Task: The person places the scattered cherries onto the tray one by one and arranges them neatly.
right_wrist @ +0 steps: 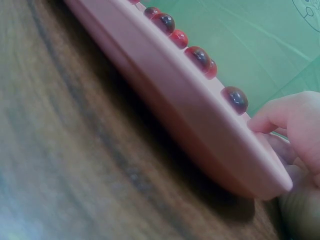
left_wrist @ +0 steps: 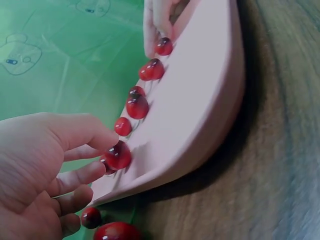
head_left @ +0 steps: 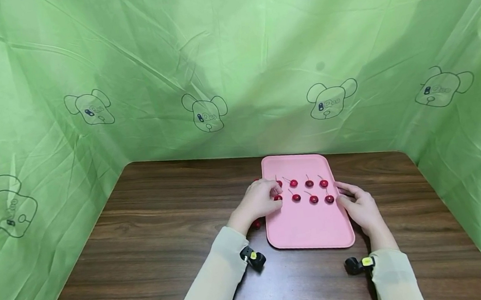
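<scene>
A pink tray [head_left: 310, 226] lies on the table with red cherries set on it in two rows, such as this cherry [head_left: 313, 200]. At its left edge my left hand [head_left: 258, 199] pinches a cherry [left_wrist: 118, 155] at the near row's left end, thumb against it and fingertips close behind. My right hand [head_left: 362, 208] grips the tray's right rim [right_wrist: 270, 170], thumb on the edge; part of its fingers is hidden. Other cherries lie on the table beside the tray's left side, one a red cherry [head_left: 257, 223] partly covered by my left wrist.
The brown wooden table [head_left: 157, 237] spreads out on both sides of the tray. Green fabric [head_left: 249, 61] with bear-head drawings walls off the back and the sides. Each wrist bears a small black camera [head_left: 256, 260].
</scene>
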`<state>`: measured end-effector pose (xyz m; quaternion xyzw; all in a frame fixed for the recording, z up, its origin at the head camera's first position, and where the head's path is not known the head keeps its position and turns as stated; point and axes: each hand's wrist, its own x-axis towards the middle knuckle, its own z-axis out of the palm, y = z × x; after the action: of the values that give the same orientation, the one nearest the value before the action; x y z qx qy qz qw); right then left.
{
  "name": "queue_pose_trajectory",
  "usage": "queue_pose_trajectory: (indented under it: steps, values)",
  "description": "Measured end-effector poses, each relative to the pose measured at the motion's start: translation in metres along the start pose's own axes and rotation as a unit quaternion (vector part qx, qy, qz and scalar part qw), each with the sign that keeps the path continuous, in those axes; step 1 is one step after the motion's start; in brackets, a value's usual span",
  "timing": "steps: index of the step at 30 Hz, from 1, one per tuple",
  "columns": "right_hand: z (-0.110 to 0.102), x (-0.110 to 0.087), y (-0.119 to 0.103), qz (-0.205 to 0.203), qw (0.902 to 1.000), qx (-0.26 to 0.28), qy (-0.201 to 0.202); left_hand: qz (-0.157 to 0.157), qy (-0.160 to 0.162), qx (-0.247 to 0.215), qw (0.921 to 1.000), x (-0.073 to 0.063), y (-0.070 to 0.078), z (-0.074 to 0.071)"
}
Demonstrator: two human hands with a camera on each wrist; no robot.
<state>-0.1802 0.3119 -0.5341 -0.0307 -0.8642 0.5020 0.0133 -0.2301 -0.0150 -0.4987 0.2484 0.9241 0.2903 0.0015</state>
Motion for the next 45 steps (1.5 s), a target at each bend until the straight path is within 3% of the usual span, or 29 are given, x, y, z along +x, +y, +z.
queue_pose_trajectory:
  steps: [6, 13, 23, 27, 35, 45]
  values:
    - [0.001, 0.000, -0.001, -0.003, 1.0000, -0.005, 0.000, -0.006, 0.012, -0.057, 0.9983, -0.005, -0.006, -0.016]
    - [0.002, -0.001, -0.002, 0.000, 1.0000, -0.007, -0.001, 0.022, 0.042, -0.083, 0.9954, -0.019, -0.022, -0.038]
    - [0.002, -0.003, -0.003, 0.010, 0.9999, -0.001, -0.007, 0.047, 0.032, -0.108, 0.9925, -0.044, -0.048, -0.043]
    - [0.004, -0.003, -0.004, 0.008, 0.9999, 0.000, -0.008, 0.057, 0.002, -0.114, 0.9919, -0.053, -0.054, -0.045]
    - [0.006, -0.001, -0.005, 0.000, 1.0000, -0.004, -0.003, 0.079, -0.096, -0.132, 0.9834, -0.068, -0.063, -0.049]
    - [0.000, -0.002, -0.004, 0.012, 0.9999, -0.006, -0.003, 0.096, -0.145, -0.160, 0.9715, -0.070, -0.064, -0.041]
